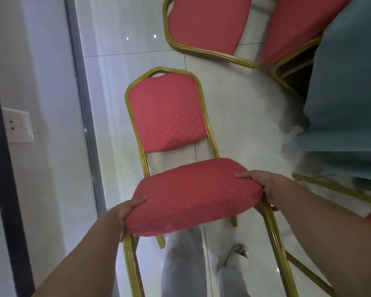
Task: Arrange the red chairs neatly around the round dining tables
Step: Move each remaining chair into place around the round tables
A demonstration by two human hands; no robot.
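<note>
Head view: chair (186, 159) held tilted, both hands clamped on seat front corners, left hand (128, 213), right hand (263, 185). Back points away from person, legs toward them. Draped counter (347, 93) lies right, nearer right hand; second chair (206, 24) beyond, beside counter.

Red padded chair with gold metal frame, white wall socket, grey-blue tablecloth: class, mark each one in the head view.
Red padded chair with gold metal frame (189, 196): head view, seat cushion.
White wall socket (17, 125): head view, faceplate.
Grey-blue tablecloth (347, 86): head view, hanging drape.
</note>
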